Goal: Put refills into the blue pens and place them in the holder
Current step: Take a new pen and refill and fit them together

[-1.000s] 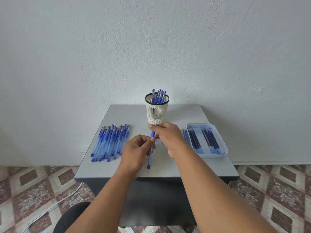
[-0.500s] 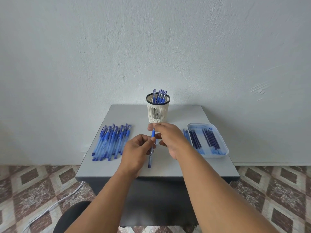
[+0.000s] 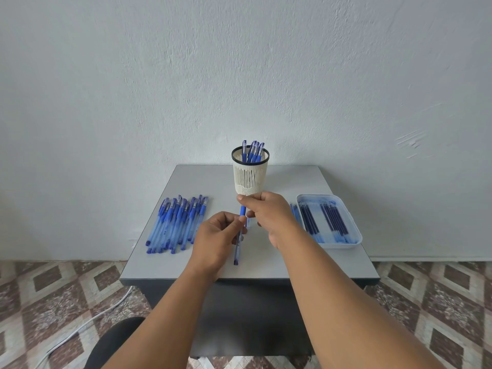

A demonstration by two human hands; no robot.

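Observation:
A blue pen (image 3: 237, 245) hangs nearly upright over the middle of the grey table (image 3: 279, 257). My left hand (image 3: 217, 239) grips its clear barrel. My right hand (image 3: 267, 214) pinches the pen's upper blue grip end just above the left hand. Behind my hands stands a white mesh holder (image 3: 250, 175) with a black rim and several capped blue pens inside. A row of several blue pens (image 3: 175, 226) lies on the table's left side. On the right a white tray (image 3: 346, 209) holds several dark blue refills (image 3: 326, 221).
The small table stands against a pale wall (image 3: 239, 75). Patterned tiles (image 3: 53, 296) cover the floor, with a white cable (image 3: 87, 323) at lower left. A black chair seat (image 3: 114, 344) sits in front of the table.
The view has shifted slightly. My right hand has turned a little on the pen's upper end. The pen and my left hand stay in nearly the same place.

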